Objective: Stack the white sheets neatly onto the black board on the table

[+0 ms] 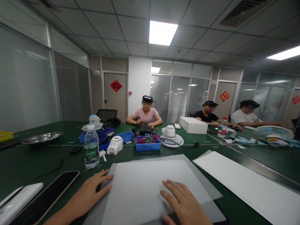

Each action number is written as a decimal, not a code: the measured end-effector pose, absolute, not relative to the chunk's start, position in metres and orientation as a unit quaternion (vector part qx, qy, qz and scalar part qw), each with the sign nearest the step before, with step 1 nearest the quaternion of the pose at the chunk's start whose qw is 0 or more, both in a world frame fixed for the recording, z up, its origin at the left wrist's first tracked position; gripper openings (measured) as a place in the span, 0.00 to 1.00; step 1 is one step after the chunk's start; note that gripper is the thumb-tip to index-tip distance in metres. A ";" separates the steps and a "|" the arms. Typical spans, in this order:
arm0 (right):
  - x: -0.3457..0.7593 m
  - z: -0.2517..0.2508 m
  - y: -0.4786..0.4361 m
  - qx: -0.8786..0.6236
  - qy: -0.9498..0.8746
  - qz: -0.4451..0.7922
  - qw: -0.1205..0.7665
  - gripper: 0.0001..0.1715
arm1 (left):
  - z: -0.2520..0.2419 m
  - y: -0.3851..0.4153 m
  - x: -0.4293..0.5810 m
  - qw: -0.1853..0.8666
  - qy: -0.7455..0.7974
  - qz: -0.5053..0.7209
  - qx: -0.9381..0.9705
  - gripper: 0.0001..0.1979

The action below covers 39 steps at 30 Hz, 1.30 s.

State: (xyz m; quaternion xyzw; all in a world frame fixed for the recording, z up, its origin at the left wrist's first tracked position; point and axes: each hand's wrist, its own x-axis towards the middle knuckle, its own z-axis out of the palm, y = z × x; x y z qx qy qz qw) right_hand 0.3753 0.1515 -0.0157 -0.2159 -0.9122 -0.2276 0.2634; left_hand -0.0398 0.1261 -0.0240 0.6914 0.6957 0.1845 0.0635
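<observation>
In front of me lies a translucent whitish sheet (145,184), with further layers offset at its edges and something dark underneath. My left hand (93,190) rests at the sheet's left edge, fingers apart, the fingertips on its border. Over the right half of the sheet is my right hand (182,200), palm down with the fingers stretched out. Whether those fingers press on the surface or hover just above it, I cannot tell. A stack of white paper (248,184) lies to the right. Neither hand grips anything.
On the left are a water bottle (91,148), a phone (47,198) and a white device (21,200). Beyond the sheet stand a blue tray of wires (148,146), white fan parts (115,145) and a white box (193,125). Several people sit across the green table (122,156).
</observation>
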 end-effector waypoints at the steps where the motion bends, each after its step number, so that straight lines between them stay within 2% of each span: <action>1: 0.377 -0.017 0.153 -0.217 -0.913 -0.230 0.258 0.35 | -0.024 0.126 -0.039 0.063 0.695 0.184 0.692 0.30; 4: 0.382 -0.026 0.157 -0.216 -0.920 -0.214 0.245 0.36 | -0.027 0.128 -0.040 0.064 0.695 0.187 0.691 0.30; 9: 0.384 -0.045 0.161 -0.178 -0.929 -0.225 0.234 0.18 | -0.035 0.134 -0.045 0.052 0.691 0.214 0.689 0.31; 12: 0.382 -0.045 0.161 -0.135 -0.937 -0.234 0.223 0.19 | -0.036 0.136 -0.047 0.051 0.690 0.215 0.690 0.31; 17: 0.380 -0.027 0.154 -0.103 -0.952 -0.175 0.228 0.20 | -0.033 0.135 -0.047 0.057 0.686 0.213 0.693 0.27; 20: 0.391 -0.011 0.158 -0.196 -0.941 -0.148 0.231 0.25 | -0.032 0.134 -0.048 0.057 0.685 0.215 0.694 0.25; 23: 0.419 -0.003 0.186 -0.399 -0.876 -0.157 0.221 0.27 | -0.031 0.133 -0.049 0.060 0.684 0.210 0.696 0.25; 26: 0.463 -0.009 0.228 -0.631 -0.746 -0.170 0.131 0.29 | -0.030 0.132 -0.051 0.059 0.679 0.212 0.700 0.25; 28: 0.496 -0.017 0.252 -0.700 -0.688 -0.161 0.103 0.33 | -0.030 0.131 -0.052 0.055 0.676 0.215 0.703 0.24; 33: 0.550 -0.030 0.285 -0.704 -0.702 -0.095 0.050 0.30 | -0.028 0.130 -0.050 0.041 0.675 0.226 0.701 0.22; 39: 0.556 -0.028 0.299 -0.671 -0.737 -0.078 0.038 0.24 | -0.029 0.132 -0.049 0.027 0.673 0.214 0.707 0.22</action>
